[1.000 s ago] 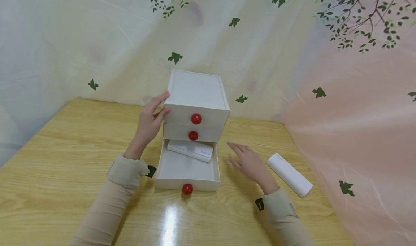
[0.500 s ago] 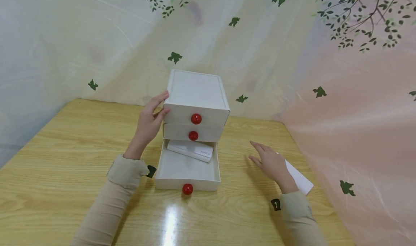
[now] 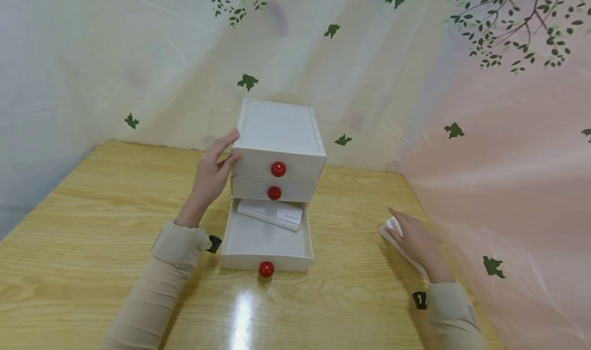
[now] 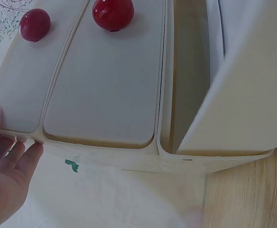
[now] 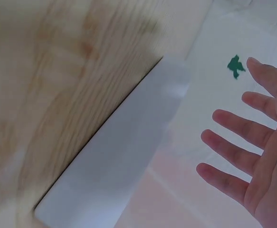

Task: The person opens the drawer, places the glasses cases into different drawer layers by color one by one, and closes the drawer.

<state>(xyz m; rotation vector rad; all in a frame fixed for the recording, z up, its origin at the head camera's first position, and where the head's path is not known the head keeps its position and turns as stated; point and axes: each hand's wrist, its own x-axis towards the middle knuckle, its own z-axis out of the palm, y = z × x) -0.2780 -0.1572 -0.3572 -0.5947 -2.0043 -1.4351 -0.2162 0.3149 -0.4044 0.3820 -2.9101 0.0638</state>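
My left hand (image 3: 210, 178) holds the front left corner of a white drawer unit (image 3: 280, 127), its thumb on the top drawer's front and its fingers along the side. The bottom drawer (image 3: 258, 239) is pulled out; a white oblong case (image 3: 270, 212) with small lettering lies slantwise at its back. My right hand (image 3: 420, 245) is over a second white oblong case (image 5: 114, 147) on the table to the right, partly covering it in the head view. In the right wrist view, the fingers (image 5: 231, 149) are spread and apart from that case.
The upper two drawers, with red round knobs (image 3: 278, 169), are closed. The bottom drawer's red knob (image 3: 266, 269) points toward the front of the wooden table (image 3: 115, 268). A patterned cloth (image 3: 152, 57) hangs behind and at the right, close to the table's edge.
My right hand has moved right, from beside the open drawer to over the case on the table. The left hand and the drawers have stayed in place.
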